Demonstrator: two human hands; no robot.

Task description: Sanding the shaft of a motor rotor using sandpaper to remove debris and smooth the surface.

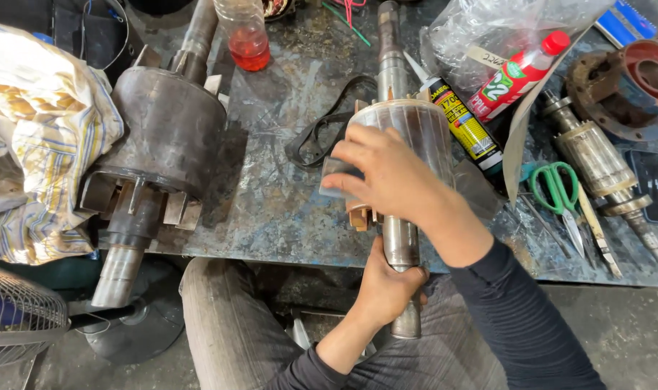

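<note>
A motor rotor (423, 123) with a shiny laminated body and a long steel shaft lies on the stained metal bench (271, 202), its near shaft end sticking out past the front edge. My left hand (383, 285) grips that near shaft end from below. My right hand (386, 177) lies on the rotor body's near left side, its fingers pressing a small grey sheet of abrasive paper (337, 173) against it. Copper-coloured fins (360, 217) show just under the hand.
A bigger dark rotor (162, 130) lies at the left beside a striped cloth (40, 137). Right of my rotor are a yellow-black sealant tube (462, 119), a red bottle (517, 76), green scissors (560, 191), another small rotor (603, 170) and a phone (654, 184). A fan grille (14, 318) stands at bottom left.
</note>
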